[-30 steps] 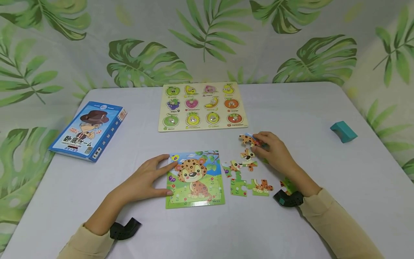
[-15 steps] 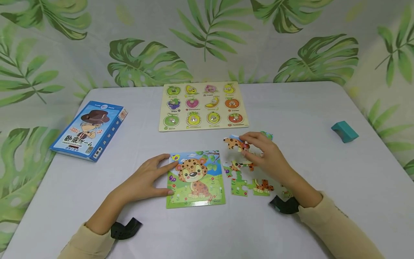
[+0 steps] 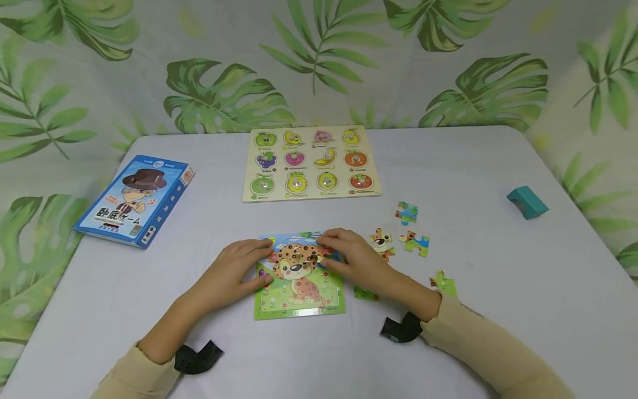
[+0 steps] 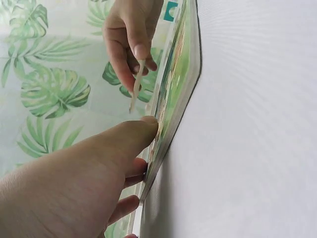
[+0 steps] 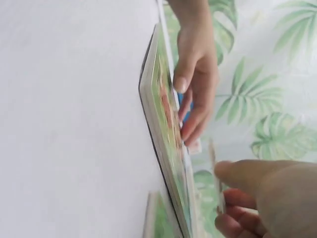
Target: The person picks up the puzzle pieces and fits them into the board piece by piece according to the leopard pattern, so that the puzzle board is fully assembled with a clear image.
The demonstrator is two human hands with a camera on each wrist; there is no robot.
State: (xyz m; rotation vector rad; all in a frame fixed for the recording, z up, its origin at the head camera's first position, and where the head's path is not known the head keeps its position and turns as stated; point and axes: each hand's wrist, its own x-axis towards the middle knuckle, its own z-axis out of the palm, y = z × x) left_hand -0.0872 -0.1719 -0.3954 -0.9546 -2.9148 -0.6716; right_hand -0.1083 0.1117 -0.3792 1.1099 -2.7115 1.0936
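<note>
1. Leopard puzzle bd (image 3: 299, 293) lies flat, pic side up, on the white tabletop (image 3: 299, 360), btwn the two hands.
2. R hand (image 3: 354, 257) is over the bd's far-right part. Grip is narrow: thumb + fingers pinch one thin puzzle pc (image 4: 138, 77), held above the bd & apart from it (in the head view its outline blends w/ the leopard's face, so hard to make out).
3. L hand (image 3: 231, 274) is at the bd's left side, fingers relaxed, wide gap btwn thumb & forefinger; thumb touches the bd's top face, fingertips at its far-left edge.
4. Loose pcs, all to the bd's R: leopard-face pc (image 3: 381, 243) near the far-R corner; spotted pc w/ blue + green (image 3: 417, 244) a bit further R; blue-green pc (image 3: 407, 213) beyond those two; green pc (image 3: 443, 284) well R, next to the sleeve (image 3: 490, 346); another green pc (image 3: 365, 293) just beside the bd's near-R side, partly hidden under the R forearm.
5. Fruit bd (image 3: 309, 152) is behind the puzzle bd, apart from it. Blue game box (image 3: 132, 202) is far-L of it, tilted to it; teal block (image 3: 533, 205) is well off to its far-R.
</note>
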